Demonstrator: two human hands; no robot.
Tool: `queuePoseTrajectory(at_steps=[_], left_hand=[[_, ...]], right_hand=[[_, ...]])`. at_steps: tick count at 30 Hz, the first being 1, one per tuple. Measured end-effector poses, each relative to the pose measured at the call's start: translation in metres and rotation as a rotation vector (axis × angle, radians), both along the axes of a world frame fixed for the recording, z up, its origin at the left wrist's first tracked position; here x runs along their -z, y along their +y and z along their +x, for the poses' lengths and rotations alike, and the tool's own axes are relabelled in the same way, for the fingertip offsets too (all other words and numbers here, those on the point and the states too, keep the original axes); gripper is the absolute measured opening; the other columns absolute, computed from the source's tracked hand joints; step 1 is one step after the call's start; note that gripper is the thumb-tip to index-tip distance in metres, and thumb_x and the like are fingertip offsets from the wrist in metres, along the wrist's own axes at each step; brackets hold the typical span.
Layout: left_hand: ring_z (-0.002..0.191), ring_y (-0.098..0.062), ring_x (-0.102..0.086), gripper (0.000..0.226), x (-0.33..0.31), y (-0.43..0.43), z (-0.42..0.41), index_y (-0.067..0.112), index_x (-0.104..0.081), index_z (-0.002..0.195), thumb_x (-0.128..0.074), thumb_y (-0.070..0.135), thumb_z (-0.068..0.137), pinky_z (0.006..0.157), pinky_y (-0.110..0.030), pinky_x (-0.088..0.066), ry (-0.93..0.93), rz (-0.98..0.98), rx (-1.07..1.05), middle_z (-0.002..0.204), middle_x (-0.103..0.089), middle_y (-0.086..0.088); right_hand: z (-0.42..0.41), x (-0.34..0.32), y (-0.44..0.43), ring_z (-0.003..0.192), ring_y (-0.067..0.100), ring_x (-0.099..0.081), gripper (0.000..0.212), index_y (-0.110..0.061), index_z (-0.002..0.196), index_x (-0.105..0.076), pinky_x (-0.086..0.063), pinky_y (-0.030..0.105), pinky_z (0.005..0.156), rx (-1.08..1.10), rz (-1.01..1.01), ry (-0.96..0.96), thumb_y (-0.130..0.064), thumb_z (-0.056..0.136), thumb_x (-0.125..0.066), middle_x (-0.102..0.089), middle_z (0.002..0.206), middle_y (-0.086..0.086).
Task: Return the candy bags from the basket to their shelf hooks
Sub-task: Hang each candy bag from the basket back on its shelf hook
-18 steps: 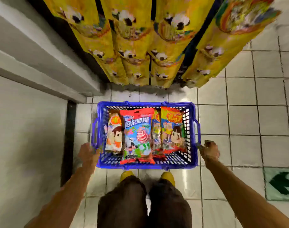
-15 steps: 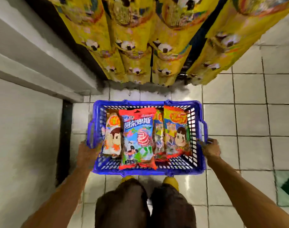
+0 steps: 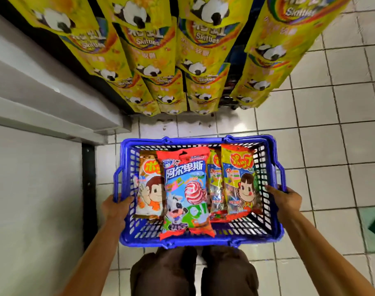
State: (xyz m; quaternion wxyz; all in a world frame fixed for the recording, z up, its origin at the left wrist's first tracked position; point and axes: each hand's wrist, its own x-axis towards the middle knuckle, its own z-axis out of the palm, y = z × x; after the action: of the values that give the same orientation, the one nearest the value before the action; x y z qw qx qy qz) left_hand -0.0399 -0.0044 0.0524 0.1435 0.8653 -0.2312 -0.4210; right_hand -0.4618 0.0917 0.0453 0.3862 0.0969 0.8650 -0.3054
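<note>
A blue plastic basket [image 3: 276,227] hangs in front of me above the tiled floor. My left hand [image 3: 115,207] grips its left rim and my right hand [image 3: 285,199] grips its right rim. Several candy bags lie inside. A red and blue lollipop bag [image 3: 185,193] is on top in the middle. To its left lies a brown bag with a cartoon boy [image 3: 150,186], to its right a yellow bag with a cartoon girl [image 3: 240,184]. Another bag [image 3: 215,184] is partly hidden between them.
Rows of yellow Skittles bags [image 3: 158,54] hang on shelf hooks ahead and above the basket. A grey shelf ledge and white panel [image 3: 37,99] fill the left side. White floor tiles [image 3: 331,135] stretch to the right. My legs [image 3: 193,272] stand below the basket.
The basket has come up from the floor and closer to me. Both hands moved from beside its sides onto the rims and now hold it.
</note>
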Motion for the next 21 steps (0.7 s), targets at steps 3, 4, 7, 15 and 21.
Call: queuePoseTrajectory(at_steps=[3,4,7,15,21], left_hand=[[0.067,-0.022,-0.061,0.03,-0.052,0.009,-0.01,0.0,-0.064,0.107,-0.075,0.007,0.08,0.066,-0.032,-0.05,0.016,0.008,0.03,0.09,-0.065,-0.013],[0.068,-0.023,-0.063,0.029,-0.073,0.011,-0.015,0.002,-0.064,0.106,-0.076,0.007,0.079,0.068,-0.034,-0.052,0.024,0.013,0.032,0.092,-0.067,-0.015],[0.08,-0.035,-0.07,0.027,-0.14,0.021,-0.032,0.005,-0.066,0.103,-0.076,0.009,0.078,0.079,-0.049,-0.058,0.049,0.035,0.089,0.093,-0.072,-0.018],[0.065,-0.022,-0.064,0.033,-0.34,0.04,-0.137,0.002,-0.069,0.103,-0.079,0.006,0.072,0.068,-0.032,-0.054,0.037,-0.107,0.227,0.084,-0.069,-0.012],[0.08,-0.02,-0.061,0.028,-0.431,0.036,-0.236,0.0,-0.07,0.1,-0.076,0.004,0.074,0.074,-0.036,-0.053,0.055,-0.207,0.402,0.088,-0.066,-0.013]], right_hand=[[-0.011,-0.062,0.025,0.047,0.015,-0.057,0.015,-0.011,0.081,-0.065,-0.042,0.017,0.036,0.072,0.015,0.004,-0.009,0.076,-0.079,-0.062,0.063,0.003],[-0.015,-0.087,0.034,0.045,0.016,-0.057,0.016,-0.009,0.087,-0.066,-0.042,0.018,0.037,0.093,0.019,0.01,-0.008,0.077,-0.078,-0.061,0.063,0.003],[-0.032,-0.162,0.067,0.037,0.017,-0.056,0.02,-0.005,0.092,-0.065,-0.039,0.014,0.03,0.161,-0.004,0.028,-0.004,0.077,-0.077,-0.059,0.061,0.006],[-0.09,-0.354,0.166,0.052,0.018,-0.048,0.035,0.0,0.106,-0.066,-0.045,0.03,0.052,0.379,-0.052,0.102,-0.01,0.075,-0.079,-0.058,0.069,0.01],[-0.136,-0.443,0.228,0.073,0.025,-0.058,0.031,-0.003,0.099,-0.067,-0.05,0.036,0.069,0.53,-0.176,0.16,-0.015,0.074,-0.079,-0.063,0.085,0.015]])
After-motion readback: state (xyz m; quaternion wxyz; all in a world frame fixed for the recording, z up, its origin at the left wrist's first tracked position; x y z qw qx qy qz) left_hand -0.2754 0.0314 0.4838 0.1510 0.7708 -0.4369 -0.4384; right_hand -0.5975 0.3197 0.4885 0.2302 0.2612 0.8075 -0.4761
